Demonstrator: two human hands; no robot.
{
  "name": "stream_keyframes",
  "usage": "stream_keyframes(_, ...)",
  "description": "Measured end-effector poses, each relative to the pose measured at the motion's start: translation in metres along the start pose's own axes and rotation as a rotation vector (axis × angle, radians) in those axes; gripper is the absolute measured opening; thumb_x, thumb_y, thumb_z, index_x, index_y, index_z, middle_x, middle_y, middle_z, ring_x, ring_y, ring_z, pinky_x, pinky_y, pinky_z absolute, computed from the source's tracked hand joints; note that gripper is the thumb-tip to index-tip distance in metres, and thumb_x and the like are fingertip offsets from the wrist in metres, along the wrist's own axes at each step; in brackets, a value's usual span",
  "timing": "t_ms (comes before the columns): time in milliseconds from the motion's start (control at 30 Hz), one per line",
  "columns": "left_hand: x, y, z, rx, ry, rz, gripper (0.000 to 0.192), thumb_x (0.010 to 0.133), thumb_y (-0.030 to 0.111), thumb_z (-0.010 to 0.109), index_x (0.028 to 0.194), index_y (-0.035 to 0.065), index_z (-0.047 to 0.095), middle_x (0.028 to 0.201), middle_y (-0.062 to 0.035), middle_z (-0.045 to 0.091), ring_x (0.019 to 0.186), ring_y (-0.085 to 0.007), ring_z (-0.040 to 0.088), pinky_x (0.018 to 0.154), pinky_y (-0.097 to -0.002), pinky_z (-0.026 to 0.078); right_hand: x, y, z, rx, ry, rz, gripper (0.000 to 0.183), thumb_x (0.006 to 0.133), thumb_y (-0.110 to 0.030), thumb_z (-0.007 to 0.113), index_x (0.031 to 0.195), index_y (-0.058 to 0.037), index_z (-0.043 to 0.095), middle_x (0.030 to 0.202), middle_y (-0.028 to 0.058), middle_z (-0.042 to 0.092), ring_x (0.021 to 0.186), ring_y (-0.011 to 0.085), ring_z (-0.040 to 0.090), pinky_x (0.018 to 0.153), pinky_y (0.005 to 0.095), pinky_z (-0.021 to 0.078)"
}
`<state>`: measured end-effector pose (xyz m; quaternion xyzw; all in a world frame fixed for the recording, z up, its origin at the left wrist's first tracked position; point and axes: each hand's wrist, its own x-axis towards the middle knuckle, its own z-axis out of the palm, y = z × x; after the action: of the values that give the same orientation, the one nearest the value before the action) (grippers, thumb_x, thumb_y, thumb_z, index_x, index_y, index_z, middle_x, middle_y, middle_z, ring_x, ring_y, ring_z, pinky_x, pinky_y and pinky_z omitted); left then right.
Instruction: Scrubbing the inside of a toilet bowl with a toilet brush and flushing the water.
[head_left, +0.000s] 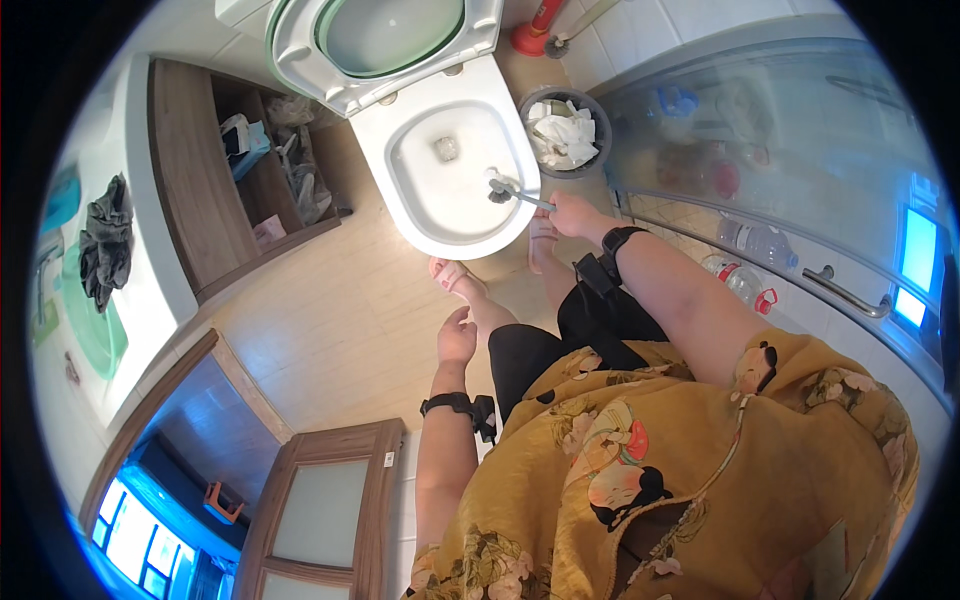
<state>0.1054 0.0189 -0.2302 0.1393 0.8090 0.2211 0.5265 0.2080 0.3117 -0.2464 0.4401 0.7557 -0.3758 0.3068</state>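
My right hand (574, 214) grips the grey handle of a toilet brush (531, 199). Its grey bristle head is over the inner front right side of the white toilet bowl (401, 199); whether it touches the wall there I cannot tell. Some pale matter or foam shows beside the bristles. Behind the bowl, the toilet seat and lid (300, 67) are raised, with green edging. My left hand (456, 337) hangs in front of the toilet, near my knee, with loosely bent fingers and nothing in it.
A waste bin (606, 142) full of crumpled paper stands right of the toilet, near a red plunger (531, 39). Further right is a glass shower panel (750, 112) with a metal handle (847, 294). At left are an open wooden cabinet (199, 165) and a wooden door (382, 480).
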Motion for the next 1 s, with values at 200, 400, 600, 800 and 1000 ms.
stream_keyframes(200,-0.007,-0.004,0.005,-0.014,-0.001,-0.006,0.039,0.071,0.010,0.049,0.109,0.0060,0.050,0.103,-0.0135,0.056,0.086,-0.0220,0.057,0.077,-0.0294,0.044,-0.003,0.002,0.001,-0.041,0.021,-0.022,0.024,0.078,-0.017,0.043,0.094,0.0002,0.046,0.088,0.0187,0.056,0.084,0.0283,0.055,0.071,0.0365,0.0424)
stream_keyframes(400,-0.010,-0.007,0.006,-0.031,0.002,-0.019,0.039,0.071,0.010,0.050,0.110,0.0059,0.049,0.103,-0.0133,0.055,0.088,-0.0226,0.056,0.078,-0.0298,0.044,-0.007,-0.004,-0.001,0.004,0.005,-0.001,0.025,0.076,-0.015,0.043,0.096,-0.0011,0.048,0.088,0.0188,0.057,0.085,0.0276,0.055,0.071,0.0358,0.0426)
stream_keyframes(600,-0.011,-0.009,0.006,-0.044,-0.001,-0.035,0.039,0.071,0.010,0.050,0.110,0.0062,0.049,0.104,-0.0128,0.055,0.089,-0.0226,0.056,0.078,-0.0299,0.044,-0.012,-0.013,-0.002,0.028,0.012,-0.025,0.024,0.075,-0.016,0.044,0.095,-0.0028,0.050,0.090,0.0189,0.057,0.088,0.0296,0.054,0.075,0.0368,0.0415)
stream_keyframes(800,-0.010,-0.014,0.011,-0.030,-0.008,-0.048,0.039,0.071,0.011,0.050,0.110,0.0069,0.050,0.104,-0.0124,0.055,0.087,-0.0217,0.056,0.078,-0.0296,0.044,0.004,-0.003,0.011,-0.008,0.015,-0.008,0.025,0.075,-0.017,0.046,0.096,-0.0032,0.051,0.093,0.0195,0.056,0.089,0.0316,0.053,0.076,0.0373,0.0408)
stream_keyframes(1000,-0.006,-0.016,0.012,-0.060,-0.005,-0.024,0.039,0.071,0.009,0.050,0.110,0.0059,0.050,0.102,-0.0126,0.055,0.086,-0.0209,0.056,0.077,-0.0292,0.044,0.004,-0.004,0.011,0.043,-0.010,-0.001,0.027,0.076,-0.017,0.047,0.098,-0.0025,0.050,0.094,0.0203,0.056,0.089,0.0320,0.053,0.077,0.0374,0.0407)
